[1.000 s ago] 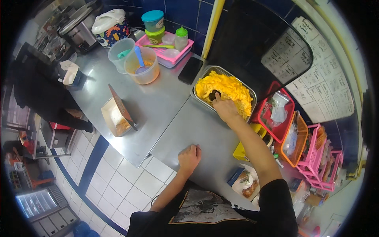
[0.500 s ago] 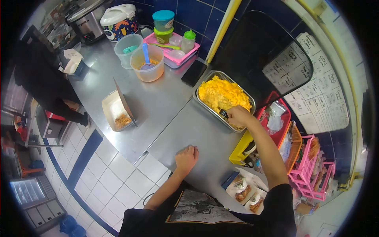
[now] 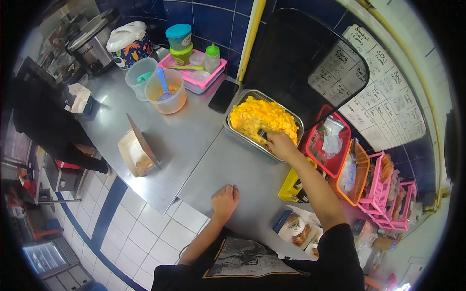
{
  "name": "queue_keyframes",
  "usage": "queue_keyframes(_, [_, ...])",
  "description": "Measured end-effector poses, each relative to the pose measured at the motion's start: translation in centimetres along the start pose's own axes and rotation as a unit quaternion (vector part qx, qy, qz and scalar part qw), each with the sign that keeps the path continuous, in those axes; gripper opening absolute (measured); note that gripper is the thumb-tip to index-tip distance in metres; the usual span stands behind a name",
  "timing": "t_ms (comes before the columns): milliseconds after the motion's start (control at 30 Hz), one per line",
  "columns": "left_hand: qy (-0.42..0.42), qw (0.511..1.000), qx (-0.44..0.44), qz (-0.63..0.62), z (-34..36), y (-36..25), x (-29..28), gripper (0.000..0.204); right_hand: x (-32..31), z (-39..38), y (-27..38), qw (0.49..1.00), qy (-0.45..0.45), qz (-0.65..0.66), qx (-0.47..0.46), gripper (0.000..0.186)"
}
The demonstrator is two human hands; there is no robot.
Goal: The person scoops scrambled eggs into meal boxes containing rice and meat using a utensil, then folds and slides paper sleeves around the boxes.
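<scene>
A rectangular metal tray [image 3: 232, 125] on the steel counter holds a heap of yellow scrambled egg [image 3: 262, 115]. My right hand [image 3: 280, 144] is over the tray's near side, closed on a utensil [image 3: 263, 134] whose dark, partly shiny end reaches into the egg. My fingers and the egg cover most of it, so its exact kind is unclear. Loosely fisted, my left hand [image 3: 225, 201] rests at the counter's near edge, with nothing visible in it. Left of the tray stands an open paper food box [image 3: 132, 151], its lid raised and some browned food at its near end.
A clear tub [image 3: 166, 99] with a blue-handled utensil, a phone [image 3: 224, 96] and a pink tray [image 3: 213, 83] stand farther back. Red [image 3: 335, 167] and orange baskets [image 3: 360, 186] line the right side. Filled food boxes [image 3: 297, 228] lie near my right arm. A person in dark clothes [image 3: 48, 116] stands at left.
The whole view has shifted somewhat. My right hand has moved the utensil slightly farther into the egg, away from the tray's near rim. My left hand stays fisted at the counter edge.
</scene>
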State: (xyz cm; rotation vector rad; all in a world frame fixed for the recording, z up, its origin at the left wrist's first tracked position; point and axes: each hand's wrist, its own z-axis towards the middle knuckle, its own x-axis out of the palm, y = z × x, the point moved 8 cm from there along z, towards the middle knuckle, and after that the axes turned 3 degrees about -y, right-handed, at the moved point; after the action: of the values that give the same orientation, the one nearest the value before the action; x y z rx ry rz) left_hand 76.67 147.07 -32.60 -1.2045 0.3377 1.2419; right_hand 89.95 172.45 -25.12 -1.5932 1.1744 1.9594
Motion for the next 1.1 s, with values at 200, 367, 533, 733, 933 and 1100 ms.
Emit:
queue_keyframes(200, [-0.003,1.000,-0.011,0.003,0.0,0.2,-0.1,0.030,-1.4,-0.5,2.1,0.987,0.116,-0.047,-0.106,0.019])
queue_keyframes(367, [-0.003,1.000,-0.011,0.010,0.1,0.5,0.1,0.029,-2.8,-4.0,-1.5,0.971,0.211,-0.082,-0.076,0.020])
queue_keyframes(533, [0.000,1.000,-0.015,0.012,0.6,0.2,-0.1,0.030,-2.5,-5.9,-6.2,0.940,0.205,0.222,0.159,0.019])
queue_keyframes(733, [0.008,1.000,-0.006,0.014,0.3,0.1,0.2,0.030,-1.7,-5.4,-3.9,0.953,0.195,0.208,0.106,0.020])
queue_keyframes(933, [0.016,0.999,-0.008,0.038,-0.7,0.2,0.2,0.029,-0.6,-7.2,-6.7,0.863,0.177,0.388,0.270,0.018])
queue_keyframes(1100, [0.016,1.000,-0.002,0.024,-0.8,0.2,0.8,0.027,-0.8,-10.4,-8.9,0.772,0.079,0.542,0.323,0.019])
